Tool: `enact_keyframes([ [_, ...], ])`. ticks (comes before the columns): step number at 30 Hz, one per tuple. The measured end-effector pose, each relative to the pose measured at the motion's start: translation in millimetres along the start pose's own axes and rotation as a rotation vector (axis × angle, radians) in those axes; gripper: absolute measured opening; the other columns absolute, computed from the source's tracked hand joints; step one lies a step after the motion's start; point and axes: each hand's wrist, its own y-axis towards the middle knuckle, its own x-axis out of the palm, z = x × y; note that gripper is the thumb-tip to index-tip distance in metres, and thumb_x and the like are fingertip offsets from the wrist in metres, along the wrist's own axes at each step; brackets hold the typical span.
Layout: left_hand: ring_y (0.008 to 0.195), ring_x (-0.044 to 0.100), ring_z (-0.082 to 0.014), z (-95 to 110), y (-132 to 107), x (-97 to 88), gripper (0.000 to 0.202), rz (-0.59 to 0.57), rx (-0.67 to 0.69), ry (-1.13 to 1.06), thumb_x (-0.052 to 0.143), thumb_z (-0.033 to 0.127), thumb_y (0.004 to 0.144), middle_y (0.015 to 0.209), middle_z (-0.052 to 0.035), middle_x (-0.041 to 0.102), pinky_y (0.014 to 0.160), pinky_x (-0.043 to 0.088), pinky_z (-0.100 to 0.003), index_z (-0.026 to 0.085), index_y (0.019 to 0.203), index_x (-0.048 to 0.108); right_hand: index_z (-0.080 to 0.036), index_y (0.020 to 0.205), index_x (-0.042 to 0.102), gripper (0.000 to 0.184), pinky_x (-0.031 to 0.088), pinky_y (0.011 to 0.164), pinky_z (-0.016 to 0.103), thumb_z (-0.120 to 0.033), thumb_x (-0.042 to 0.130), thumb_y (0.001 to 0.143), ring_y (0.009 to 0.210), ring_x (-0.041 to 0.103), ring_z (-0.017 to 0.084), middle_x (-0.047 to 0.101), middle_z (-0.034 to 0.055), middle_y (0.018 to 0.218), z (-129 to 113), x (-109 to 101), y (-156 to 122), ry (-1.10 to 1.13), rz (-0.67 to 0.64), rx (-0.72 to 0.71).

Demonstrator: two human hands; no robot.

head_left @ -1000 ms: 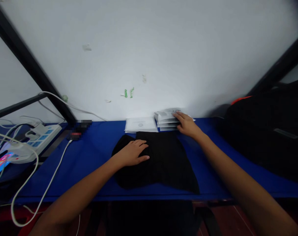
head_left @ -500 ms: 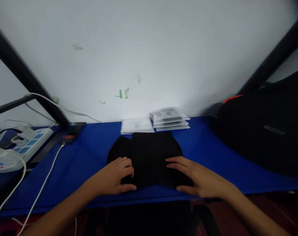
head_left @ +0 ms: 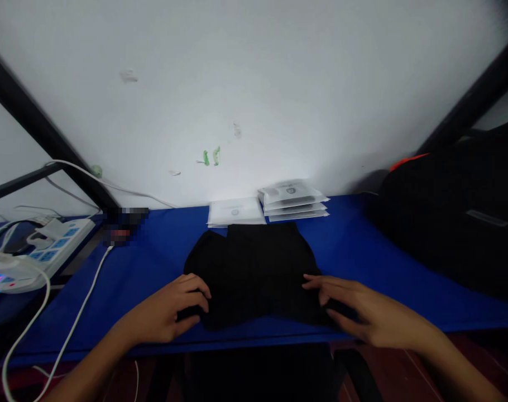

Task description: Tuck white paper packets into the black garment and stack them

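A black cloth garment (head_left: 262, 273), shaped like a pair of shorts, lies flat on the blue table top (head_left: 153, 251) in front of me. My left hand (head_left: 176, 307) is at its left edge; the fingers are bent and the thumb stands apart from them, with the fingertips at the cloth. At the right edge is my right hand (head_left: 358, 312), its fingertips on or just beside the cloth and a gap between thumb and fingers. Neither hand grips the cloth.
Behind the garment lie a flat white packet (head_left: 235, 212) and a stack of several frosted packets (head_left: 293, 198) against the wall. A big black bag (head_left: 455, 218) fills the right side. On the left are a power strip (head_left: 59, 245) and a white cable (head_left: 80, 312).
Both hands have slid outward from the middle of the garment to its left and right edges. The garment lies nearly as before, its lower corners now more exposed. The view has shifted slightly.
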Motion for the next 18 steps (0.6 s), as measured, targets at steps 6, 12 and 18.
enact_keyframes([
  [6,0.09,0.06,-0.0164,-17.9,11.4,-5.4,0.016,0.206,-0.069,-0.094,0.047,0.03,0.096,0.097,-0.0033,0.064,0.082,0.047,-0.029,0.021,0.095,0.059,-0.025,0.107,0.062,0.024,0.051,0.087,0.038,-0.04,0.047,0.095,0.101,0.066,0.023,0.07,0.0061,0.108,11.9,-17.0,17.4,0.046,0.177,0.007],
  [12,0.082,0.058,-0.0218,-45.3,49.9,-15.2,0.02,0.424,-0.338,0.288,0.047,0.034,0.091,0.084,-0.0043,0.061,0.076,0.046,-0.035,0.019,0.081,0.056,-0.021,0.097,0.061,0.023,0.05,0.08,0.038,-0.035,0.042,0.094,0.087,0.064,0.024,0.068,0.0076,0.094,48.4,-35.3,70.4,-0.195,0.308,0.027],
  [18,0.104,0.057,-0.0276,-56.3,104.5,-22.6,0.026,0.373,-0.35,0.44,0.057,0.03,0.085,0.111,-0.01,0.06,0.089,0.046,-0.041,0.019,0.108,0.06,-0.017,0.116,0.057,0.03,0.046,0.095,0.041,-0.025,0.054,0.087,0.111,0.057,0.029,0.062,0.0153,0.117,83.1,-31.0,126.6,-0.401,0.309,0.026],
])
